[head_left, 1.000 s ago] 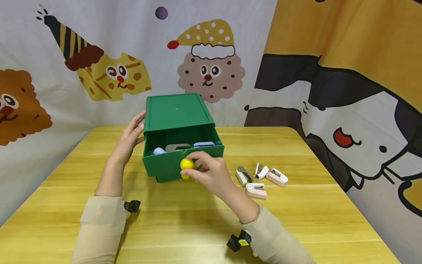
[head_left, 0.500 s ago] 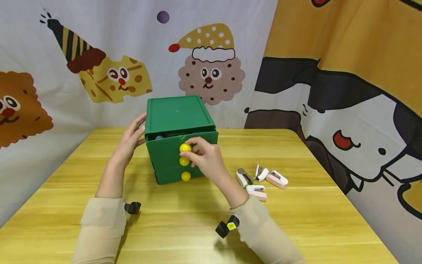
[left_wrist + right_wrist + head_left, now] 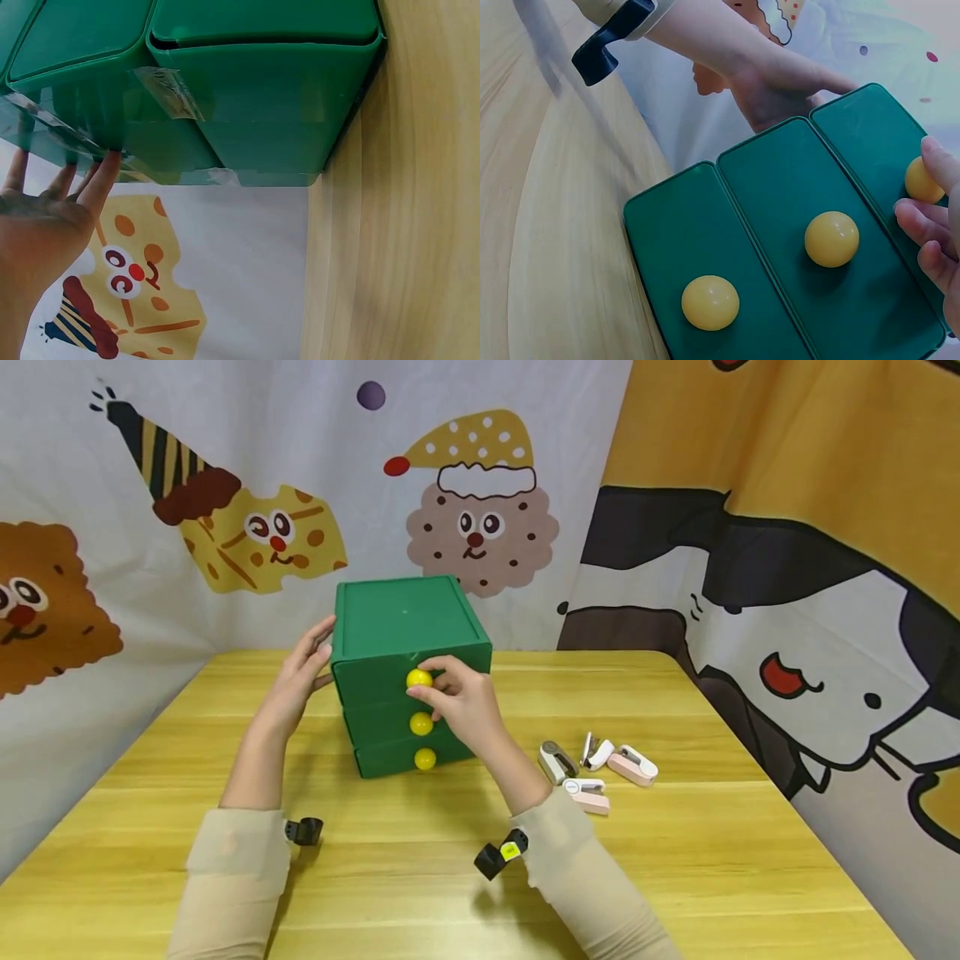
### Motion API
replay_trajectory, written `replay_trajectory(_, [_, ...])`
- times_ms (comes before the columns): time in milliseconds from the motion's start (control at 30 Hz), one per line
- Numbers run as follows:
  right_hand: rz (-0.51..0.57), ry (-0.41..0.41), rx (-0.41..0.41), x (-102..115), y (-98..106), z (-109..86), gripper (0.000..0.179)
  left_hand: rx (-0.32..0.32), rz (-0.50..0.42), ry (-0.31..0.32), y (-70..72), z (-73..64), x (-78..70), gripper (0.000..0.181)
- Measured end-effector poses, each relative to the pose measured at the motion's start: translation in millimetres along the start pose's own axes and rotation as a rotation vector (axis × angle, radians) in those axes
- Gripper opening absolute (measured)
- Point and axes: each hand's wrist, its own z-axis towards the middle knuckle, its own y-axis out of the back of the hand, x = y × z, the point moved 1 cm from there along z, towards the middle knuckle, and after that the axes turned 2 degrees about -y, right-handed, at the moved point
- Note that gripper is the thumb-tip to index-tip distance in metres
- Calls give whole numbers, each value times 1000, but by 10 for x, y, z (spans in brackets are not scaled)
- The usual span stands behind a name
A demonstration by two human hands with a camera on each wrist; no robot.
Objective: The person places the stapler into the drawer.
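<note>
Head view: the green drawer box [image 3: 408, 672] stands on the table [image 3: 675, 860]; the right hand [image 3: 461, 702] pinches the top yellow knob [image 3: 418, 678].

Left wrist view: the left hand [image 3: 45, 225] braces the side with straight, spread fingers.

Right wrist view: all drawers look flush, so a gentle push should be enough.

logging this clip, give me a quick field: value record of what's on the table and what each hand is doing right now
surface: wooden table
main object: green drawer box, three drawers, all pushed in
knobs: top yellow knob, middle yellow knob, bottom yellow knob
left hand: straight fingers pressed flat against the box's left side
right hand: fingertips pinching the top yellow knob
other items: four small staplers lying right of the box, untouched
backdrop: cartoon-printed cloth behind and to the right
</note>
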Motion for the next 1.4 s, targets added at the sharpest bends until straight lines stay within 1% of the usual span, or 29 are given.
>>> replay_trajectory(167, [-26,22,4,-9,1,10,27,-1,-12,-5,8,-2,-7,56])
replay_trajectory(300, [-92,53,20,-13,35,-4,30,1,-5,1,10,-17,-8,56])
replay_trajectory(433, [-174,80,19,-25,91,-63,32,4,1,9,11,-23,-4,55])
replay_trajectory(600, [-204,100,28,-85,151,-168,31,6,3,5,11,-18,5,55])
replay_trajectory(700, [-191,76,54,-145,167,-228,30,0,4,5,16,-20,12,55])
replay_trajectory(833, [-164,21,96,-227,159,-299,30,0,4,6,19,-14,23,56])
replay_trajectory(967, [-143,-25,118,-289,129,-357,30,1,6,2,22,-2,37,57])
replay_trajectory(1033, [-131,-53,125,-313,107,-380,30,2,7,2,24,5,45,56])
replay_trajectory(1067, [-123,-70,129,-326,91,-388,30,3,6,3,16,-2,22,56])
replay_trajectory(1233, [-63,-143,154,-372,-2,-407,31,3,-2,2,13,4,6,55])
replay_trajectory(1400, [-35,-172,156,-418,-88,-406,30,2,1,-2,12,12,20,55])
